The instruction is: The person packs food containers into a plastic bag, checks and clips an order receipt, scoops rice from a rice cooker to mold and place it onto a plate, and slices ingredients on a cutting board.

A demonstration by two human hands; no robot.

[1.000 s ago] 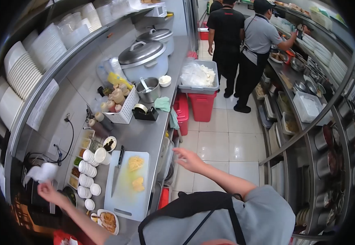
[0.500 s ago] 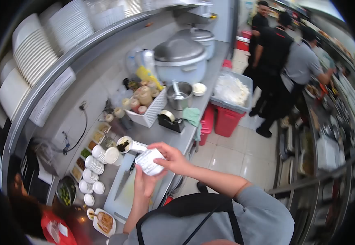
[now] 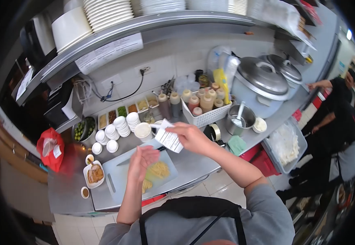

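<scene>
My right hand [image 3: 190, 136] pinches a printed paper slip [image 3: 169, 139] over the counter. Just left of it my left hand [image 3: 141, 160] is raised with its fingers spread and nothing in it. Below my hands lies a white cutting board [image 3: 118, 171] with shredded yellow food [image 3: 160, 169] and a knife [image 3: 124, 162], partly hidden by my left hand. A round white-lidded tub [image 3: 143, 131] stands behind the board, beside stacks of small white lids [image 3: 120, 123]. A dish of browned food [image 3: 95, 174] is at the board's left.
A white basket of sauce bottles [image 3: 207, 117], a metal pot [image 3: 235, 126], a tape dispenser [image 3: 215, 132] and a green cloth [image 3: 237, 144] stand to the right. A red bag [image 3: 51, 153] is at the far left. Co-workers [image 3: 341, 118] stand at the right. Overhead runs a shelf [image 3: 161, 20].
The view has swung left toward the counter. The slip, held between both hands half a second ago, is now in my right hand alone. My left hand has let go and opened.
</scene>
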